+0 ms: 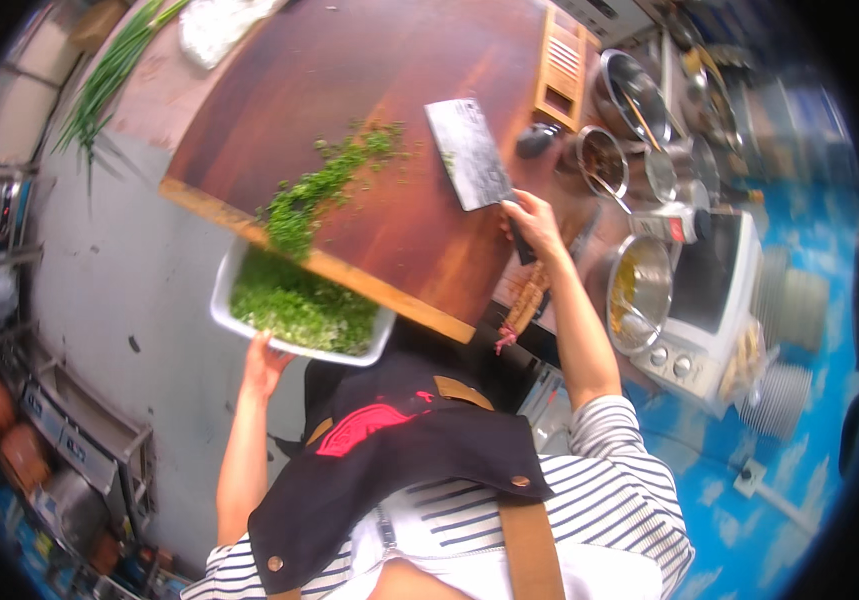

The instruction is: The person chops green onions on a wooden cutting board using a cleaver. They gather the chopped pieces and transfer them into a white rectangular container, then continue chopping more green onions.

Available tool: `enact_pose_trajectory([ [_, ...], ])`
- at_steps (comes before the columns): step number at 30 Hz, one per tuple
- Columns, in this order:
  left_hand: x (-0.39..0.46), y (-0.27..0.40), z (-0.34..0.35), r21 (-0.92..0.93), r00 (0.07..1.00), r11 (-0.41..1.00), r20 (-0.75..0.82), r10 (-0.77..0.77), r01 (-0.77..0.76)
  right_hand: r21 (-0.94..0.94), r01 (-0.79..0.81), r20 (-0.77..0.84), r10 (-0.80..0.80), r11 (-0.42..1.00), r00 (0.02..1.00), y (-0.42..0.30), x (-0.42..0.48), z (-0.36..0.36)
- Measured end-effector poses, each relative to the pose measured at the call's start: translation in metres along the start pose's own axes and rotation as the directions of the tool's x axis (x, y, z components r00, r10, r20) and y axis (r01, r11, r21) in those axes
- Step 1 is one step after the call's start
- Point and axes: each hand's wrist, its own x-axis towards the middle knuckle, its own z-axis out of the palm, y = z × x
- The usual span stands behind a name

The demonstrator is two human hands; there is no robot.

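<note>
My right hand (pixel 533 223) grips the handle of a cleaver (pixel 469 154), whose broad blade is over the wooden cutting board (pixel 414 232). Bits of green are stuck to the blade. A strip of chopped green onion (pixel 317 187) lies across the board and reaches its near left edge. My left hand (pixel 266 366) holds the near rim of a white plastic tub (pixel 317 355) just under that edge. Chopped greens (pixel 302 311) fill the tub, and its far part is hidden beneath the board.
Whole green onions (pixel 110 82) and a plastic bag (pixel 221 26) lie beyond the board's left side. A wooden grater (pixel 563 67), metal pots (pixel 602 161), a steel bowl with yellow contents (pixel 639 294) and a white countertop oven (pixel 707 292) stand at the right.
</note>
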Motion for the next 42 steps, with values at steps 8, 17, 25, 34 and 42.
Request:
enact_pose_trajectory([
  [8, -0.002, -0.001, -0.014, -0.011, 0.999, 1.000, -0.045, -0.019, 0.019, -0.718, 0.025, -0.479, -0.519, 0.696, 0.707, 0.019, -0.058, -0.026],
  [17, 0.000, 0.005, -0.006, 0.022, 0.999, 0.999, 0.000, -0.036, 0.036, -0.652, -0.370, -0.526, -0.043, 0.661, 0.849, 0.071, -0.111, -0.013],
  [25, -0.005, 0.003, -0.007, 0.032, 1.000, 0.999, 0.000, -0.030, 0.030, -0.189, 0.133, -0.473, -0.209, 0.973, 0.856, 0.033, -0.154, 0.029],
  [34, -0.006, 0.007, 0.002, 0.034, 1.000, 0.999, 0.004, 0.015, -0.015, -0.706, 0.240, 0.005, -0.333, 0.666, 0.943, -0.012, -0.026, 0.112],
  [42, -0.005, 0.001, -0.013, -0.007, 0.999, 0.999, -0.006, 0.050, -0.050, -0.659, 0.328, 0.051, -0.395, 0.677, 0.917, -0.069, 0.014, 0.096],
])
